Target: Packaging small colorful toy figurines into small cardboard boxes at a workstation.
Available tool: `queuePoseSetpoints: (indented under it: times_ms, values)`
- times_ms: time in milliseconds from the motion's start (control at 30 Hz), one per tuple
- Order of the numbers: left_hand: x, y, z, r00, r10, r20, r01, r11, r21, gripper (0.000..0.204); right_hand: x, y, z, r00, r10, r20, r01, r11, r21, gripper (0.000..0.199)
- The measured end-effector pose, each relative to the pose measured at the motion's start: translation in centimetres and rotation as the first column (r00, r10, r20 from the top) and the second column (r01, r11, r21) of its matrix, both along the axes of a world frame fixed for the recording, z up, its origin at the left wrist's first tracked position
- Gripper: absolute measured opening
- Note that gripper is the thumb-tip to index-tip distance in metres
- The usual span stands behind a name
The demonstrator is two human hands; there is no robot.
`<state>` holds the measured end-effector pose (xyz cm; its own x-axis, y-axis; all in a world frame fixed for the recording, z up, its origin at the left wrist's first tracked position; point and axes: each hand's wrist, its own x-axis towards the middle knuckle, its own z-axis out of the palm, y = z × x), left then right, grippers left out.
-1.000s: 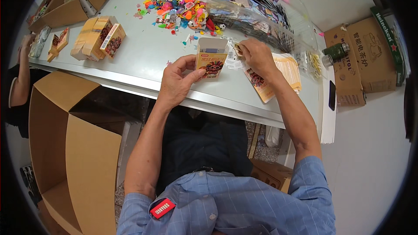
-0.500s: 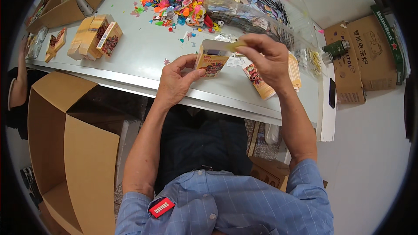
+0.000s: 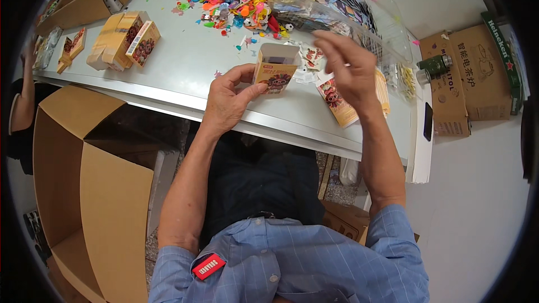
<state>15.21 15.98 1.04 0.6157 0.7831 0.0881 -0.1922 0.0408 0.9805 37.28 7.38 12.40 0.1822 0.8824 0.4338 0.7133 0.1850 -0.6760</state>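
Note:
My left hand (image 3: 229, 96) is closed round a small orange printed carton (image 3: 274, 78), which stands upright just above the table's near edge with its top flap raised. To the right of it, my right hand (image 3: 355, 70) hangs in the air with its fingers apart, and I see nothing between them. Below that hand lie several flat orange cartons (image 3: 341, 108) with a cartoon figure on them. Small white printed slips (image 3: 310, 60) are spread behind the carton. What is inside the carton is hidden by its front wall.
A heap of colourful small toys (image 3: 238, 8) lies at the back, beside a clear plastic bin (image 3: 281, 3) of shiny packets. Filled cartons (image 3: 117, 39) stand in a row at left. A big cardboard box (image 3: 115, 213) stands below the table, near another person's arm (image 3: 23, 98).
The small yellowish thing that was in my right hand at the carton's top is gone from its fingers. That hand has drawn away to the right and its fingers have opened.

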Motion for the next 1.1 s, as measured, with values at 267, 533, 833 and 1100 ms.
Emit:
queuePoseSetpoints:
  times_ms: [267, 533, 833, 1100]
  values:
    - [0.2, 0.1, 0.3, 0.994, 0.072, 0.084, -0.068, 0.997, -0.042, 0.036, 3.7, -2.0, -3.7, 0.787, 0.173, 0.592, -0.016, 0.965, -0.261, 0.032]
    - [0.1, 0.0, 0.3, 0.994, 0.087, 0.061, -0.084, 0.995, -0.054, 0.036, 3.1, -0.4, -5.3, 0.612, 0.291, 0.736, 0.052, 0.913, -0.404, 0.01]
    - [0.2, 0.0, 0.3, 0.994, 0.081, 0.067, -0.077, 0.995, -0.063, 0.036, 4.5, -1.4, -5.1, 0.848, 0.215, 0.485, -0.043, 0.939, -0.342, 0.007]
    - [0.5, -0.1, 0.0, 0.997, 0.072, 0.015, -0.072, 0.997, -0.03, 0.036, 5.2, -2.1, -2.9, 0.979, 0.142, -0.147, -0.177, 0.95, -0.256, 0.015]
